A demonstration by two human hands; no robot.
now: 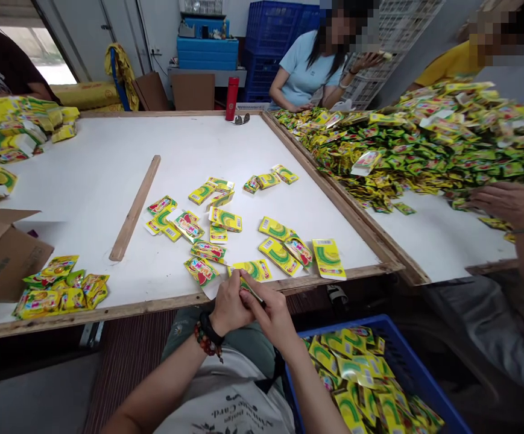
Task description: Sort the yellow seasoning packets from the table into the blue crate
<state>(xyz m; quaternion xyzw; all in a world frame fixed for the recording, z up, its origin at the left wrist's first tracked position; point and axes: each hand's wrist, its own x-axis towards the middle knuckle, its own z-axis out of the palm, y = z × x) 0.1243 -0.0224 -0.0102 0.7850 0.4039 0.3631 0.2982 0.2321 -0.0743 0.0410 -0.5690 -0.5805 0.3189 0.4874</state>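
My left hand [231, 306] and my right hand [271, 308] meet over the table's near edge, fingers closed around one small yellow-green candy box [253, 290]. Most of that box is hidden by the fingers. Just beyond my hands a flat yellow box [257, 269] lies on the white table [189, 141]. A green-and-red box [202, 271] rests left of it, and a yellow box [329, 259] lies farther right by the wooden edge. Several more such boxes are scattered across the middle, some overlapping.
A blue crate [381, 322] filled with similar boxes stands low at my right. Left are a wooden strip [135, 208], a cardboard carton [8, 253] and shiny packets [63, 289]. A red bottle [231, 98] stands at the back. Co-workers sit around; a big packet heap [424, 144] lies right.
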